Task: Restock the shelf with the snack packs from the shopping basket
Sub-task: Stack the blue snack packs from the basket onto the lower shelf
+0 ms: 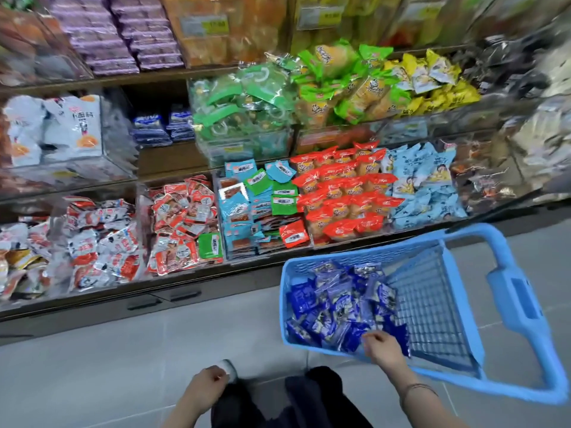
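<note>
A light blue shopping basket [513,291] stands on the floor at the lower right. Its left half holds several dark blue snack packs [336,304]. My right hand [383,347] reaches over the basket's near rim, and its curled fingers touch the nearest blue packs; whether it grips one cannot be told. My left hand [205,387] hangs low over my knee with fingers curled and holds nothing. On the middle shelf at the left sits a bay with matching dark blue packs [163,126], stacked low with room above them.
Tiered shelves [173,180] fill the upper view with clear bins of red, green, teal, yellow and pale blue snack packs. Grey floor tiles [139,350] lie between the shelf base and me. My dark trousers [293,403] and a white shoe [227,367] show at the bottom.
</note>
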The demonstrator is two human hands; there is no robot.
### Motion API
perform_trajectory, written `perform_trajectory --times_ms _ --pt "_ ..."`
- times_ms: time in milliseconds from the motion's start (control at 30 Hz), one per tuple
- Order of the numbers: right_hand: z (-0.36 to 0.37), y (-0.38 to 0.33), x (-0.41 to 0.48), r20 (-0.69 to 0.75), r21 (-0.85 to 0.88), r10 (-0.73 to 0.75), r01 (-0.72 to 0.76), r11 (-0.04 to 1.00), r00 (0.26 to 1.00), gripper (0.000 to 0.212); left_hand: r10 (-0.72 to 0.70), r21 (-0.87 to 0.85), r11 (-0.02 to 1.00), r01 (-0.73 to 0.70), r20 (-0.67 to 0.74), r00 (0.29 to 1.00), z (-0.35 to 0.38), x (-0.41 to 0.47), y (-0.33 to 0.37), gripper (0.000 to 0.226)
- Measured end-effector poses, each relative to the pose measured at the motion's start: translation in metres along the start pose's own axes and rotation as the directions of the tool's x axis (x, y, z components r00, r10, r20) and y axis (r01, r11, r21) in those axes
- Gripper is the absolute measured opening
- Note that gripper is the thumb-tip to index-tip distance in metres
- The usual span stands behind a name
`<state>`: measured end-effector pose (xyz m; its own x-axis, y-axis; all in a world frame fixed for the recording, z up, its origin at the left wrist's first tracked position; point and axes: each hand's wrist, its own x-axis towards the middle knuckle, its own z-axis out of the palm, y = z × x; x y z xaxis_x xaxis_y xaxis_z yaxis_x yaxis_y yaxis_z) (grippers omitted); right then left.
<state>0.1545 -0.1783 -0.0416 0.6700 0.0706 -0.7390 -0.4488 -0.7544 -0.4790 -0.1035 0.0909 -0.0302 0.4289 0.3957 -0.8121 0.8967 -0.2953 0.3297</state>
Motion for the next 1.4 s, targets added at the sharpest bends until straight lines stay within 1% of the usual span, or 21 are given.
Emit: perform_trajectory --times_ms 67,133,200,300,333,367,400,433,533,633,700,767,867,967,1067,1133,1167,1233,1300,1367,1400 --pt "-0.025 0.001 0.022 0.045 -0.070 -0.024 0.027 0.997 0.999 0.023 -0.005 -0.013 1.000 0.005 -0.001 1.000 0.022 0.002 0.025 0.032" --pt "-0.045 -0.001 0.044 0.074 -0.133 -0.052 0.062 0.989 0.996 0.034 0.011 -0.005 1.000 -0.011 0.007 1.000 0.041 0.009 0.048 0.034" --pt "-0.059 -0.007 0.063 0.119 -0.248 -0.113 0.140 0.959 0.986 0.035 0.016 -0.002 1.000 -0.016 0.031 0.999 0.058 0.018 0.068 0.031" --pt "-0.068 -0.025 0.082 0.297 -0.513 -0.171 0.308 0.801 0.939 0.016 0.000 -0.060 0.998 0.002 0.033 0.999 0.074 0.031 0.092 0.011" --pt "-0.067 -0.033 0.090 0.364 -0.580 -0.173 0.368 0.727 0.915 0.007 -0.034 -0.089 0.995 0.035 0.017 0.999 0.077 0.039 0.097 0.026" --pt "-0.064 -0.039 0.098 0.416 -0.629 -0.193 0.434 0.645 0.889 0.011 -0.058 -0.124 0.991 0.057 -0.001 0.998 0.079 0.045 0.103 0.039" --pt "-0.058 -0.046 0.108 0.466 -0.667 -0.225 0.507 0.546 0.856 0.023 -0.077 -0.153 0.985 0.074 -0.011 0.997 0.080 0.051 0.110 0.048" --pt "-0.051 -0.053 0.116 0.503 -0.681 -0.259 0.563 0.467 0.824 0.036 -0.090 -0.181 0.980 0.085 -0.018 0.996 0.081 0.058 0.115 0.055" --pt "-0.018 -0.072 0.139 0.571 -0.663 -0.343 0.665 0.344 0.746 0.060 -0.138 -0.280 0.952 0.126 -0.023 0.990 0.084 0.081 0.131 0.067" --pt "0.015 -0.084 0.159 0.634 -0.649 -0.364 0.725 0.229 0.682 0.078 -0.151 -0.385 0.914 0.129 -0.027 0.988 0.087 0.100 0.138 0.057" --pt "0.034 -0.084 0.168 0.650 -0.663 -0.354 0.729 0.168 0.672 0.091 -0.181 -0.455 0.880 0.135 -0.057 0.982 0.088 0.106 0.138 0.048" --pt "0.046 -0.078 0.175 0.631 -0.702 -0.356 0.703 0.116 0.689 0.095 -0.201 -0.524 0.842 0.130 -0.081 0.976 0.087 0.108 0.137 0.041" --pt "0.051 -0.070 0.182 0.613 -0.726 -0.387 0.685 0.069 0.689 0.085 -0.197 -0.587 0.800 0.123 -0.063 0.978 0.088 0.107 0.134 0.037" --pt "0.047 -0.063 0.187 0.660 -0.681 -0.356 0.727 0.085 0.661 0.084 -0.206 -0.587 0.798 0.136 -0.053 0.977 0.088 0.105 0.133 0.038" --pt "0.044 -0.056 0.185 0.684 -0.683 -0.274 0.725 0.087 0.676 0.085 -0.213 -0.579 0.801 0.150 -0.041 0.976 0.088 0.105 0.133 0.038" --pt "0.042 -0.057 0.179 0.680 -0.684 -0.281 0.724 0.091 0.678 0.086 -0.205 -0.570 0.808 0.149 -0.036 0.978 0.087 0.101 0.134 0.038" --pt "0.039 -0.059 0.176 0.669 -0.684 -0.292 0.720 0.118 0.683 0.088 -0.195 -0.558 0.818 0.138 -0.044 0.980 0.085 0.098 0.136 0.040" --pt "0.028 -0.067 0.165 0.618 -0.676 -0.306 0.688 0.263 0.724 0.094 -0.158 -0.488 0.870 0.073 -0.136 0.978 0.080 0.093 0.140 0.045" --pt "0.011 -0.077 0.150 0.567 -0.607 -0.278 0.621 0.496 0.775 0.102 -0.098 -0.428 0.903 -0.017 -0.244 0.965 0.071 0.085 0.150 0.047" --pt "-0.008 -0.092 0.133 0.586 -0.494 -0.197 0.540 0.682 0.786 0.117 -0.036 -0.483 0.869 -0.110 -0.282 0.959 0.059 0.076 0.169 0.044" --pt "-0.017 -0.100 0.124 0.617 -0.470 -0.155 0.519 0.714 0.772 0.124 -0.002 -0.515 0.845 -0.147 -0.277 0.961 0.051 0.072 0.179 0.042"
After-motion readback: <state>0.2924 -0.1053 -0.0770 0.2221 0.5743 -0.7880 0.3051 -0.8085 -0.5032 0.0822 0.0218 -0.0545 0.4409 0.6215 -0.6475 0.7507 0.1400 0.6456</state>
